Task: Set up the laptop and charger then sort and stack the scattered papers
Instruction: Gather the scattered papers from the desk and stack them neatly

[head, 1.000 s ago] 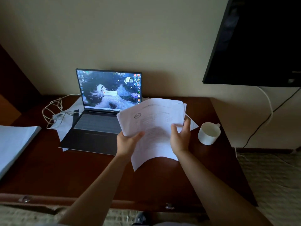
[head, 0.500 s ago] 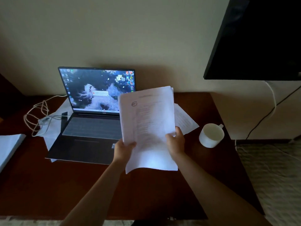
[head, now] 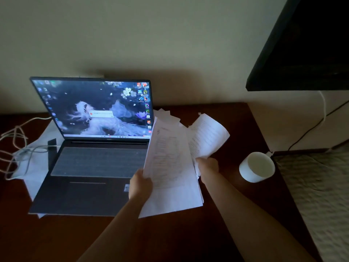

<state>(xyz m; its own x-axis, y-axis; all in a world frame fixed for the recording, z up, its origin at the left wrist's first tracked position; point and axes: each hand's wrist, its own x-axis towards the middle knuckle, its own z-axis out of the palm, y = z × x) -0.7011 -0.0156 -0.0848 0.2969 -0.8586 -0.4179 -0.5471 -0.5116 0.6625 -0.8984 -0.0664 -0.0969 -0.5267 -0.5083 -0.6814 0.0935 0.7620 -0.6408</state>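
An open laptop with a lit screen stands on the dark wooden desk, left of centre. Its white charger cable lies tangled at the desk's left. My left hand grips the left edge of a stack of printed papers held above the desk, just right of the laptop. My right hand holds a separate bent sheet lifted off to the right of the stack. More sheets show behind the stack. Other papers lie under the laptop's left side.
A white mug lies tilted near the desk's right edge. A dark wall-mounted screen hangs at the upper right, with cables running down the wall. Patterned fabric lies right of the desk.
The stack was held upright in both hands; now my right hand has pulled a sheet away to the right while my left keeps the stack. The view has moved closer.
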